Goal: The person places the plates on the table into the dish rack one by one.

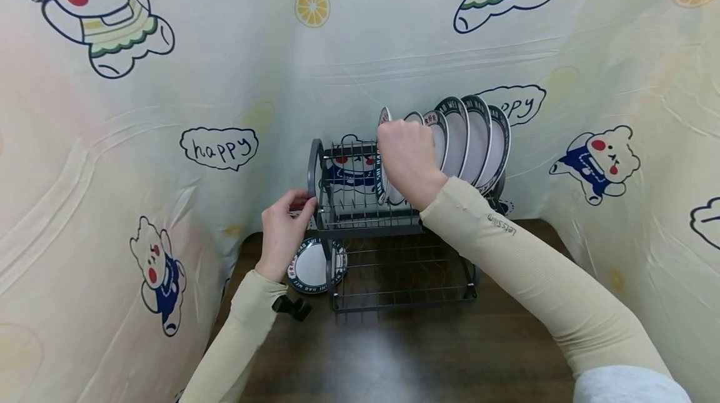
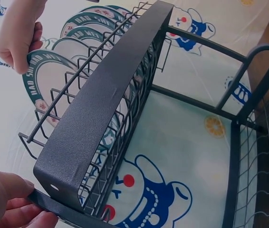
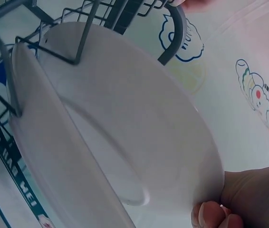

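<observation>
A dark two-tier dish rack (image 1: 371, 232) stands on the table, with wire slots on its upper tier. My right hand (image 1: 407, 156) grips the rim of a white plate (image 3: 148, 109) with a dark lettered border. That plate stands on edge in the upper tier, at the left end of a row of several upright plates (image 1: 477, 134). On the rack's left side, my left hand (image 1: 284, 234) pinches the dark side frame between thumb and fingers. In the left wrist view, the left fingers (image 2: 15, 192) curl around this bar.
Another white plate (image 1: 309, 265) with a patterned rim lies flat at the rack's lower left, partly behind its leg. The brown table (image 1: 394, 353) extends in front. A cartoon-printed curtain (image 1: 225, 78) surrounds the back and sides. A small black object (image 1: 292, 307) is at the left wrist.
</observation>
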Available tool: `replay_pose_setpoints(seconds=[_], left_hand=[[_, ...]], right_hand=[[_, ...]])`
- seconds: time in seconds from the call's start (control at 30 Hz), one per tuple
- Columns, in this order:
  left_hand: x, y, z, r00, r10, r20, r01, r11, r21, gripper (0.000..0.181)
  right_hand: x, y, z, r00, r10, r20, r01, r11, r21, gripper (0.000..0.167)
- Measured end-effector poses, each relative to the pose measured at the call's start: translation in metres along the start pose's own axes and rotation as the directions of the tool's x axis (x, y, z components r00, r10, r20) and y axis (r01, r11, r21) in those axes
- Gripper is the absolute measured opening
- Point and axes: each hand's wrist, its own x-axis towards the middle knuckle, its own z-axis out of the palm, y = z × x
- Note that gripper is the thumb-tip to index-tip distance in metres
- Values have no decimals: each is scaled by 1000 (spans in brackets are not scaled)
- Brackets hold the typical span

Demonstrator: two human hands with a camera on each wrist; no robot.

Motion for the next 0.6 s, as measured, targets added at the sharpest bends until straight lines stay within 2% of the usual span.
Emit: replay_pose_setpoints(seconds=[0.27, 0.43, 0.6], left_hand=[[-1, 0, 0, 1000, -1, 4, 1, 1000, -13, 17], [-2, 1, -1, 1000, -2, 0, 2, 1000, -19, 16], [-2, 0, -1, 1000, -2, -2, 2, 1000, -20, 17]], right_hand=[[6, 6, 4, 996, 41, 74, -47, 996, 77, 32], [7, 10, 7, 998, 36, 43, -41, 990, 135, 38], [7, 12, 7, 998, 54, 18, -56, 987, 149, 45]])
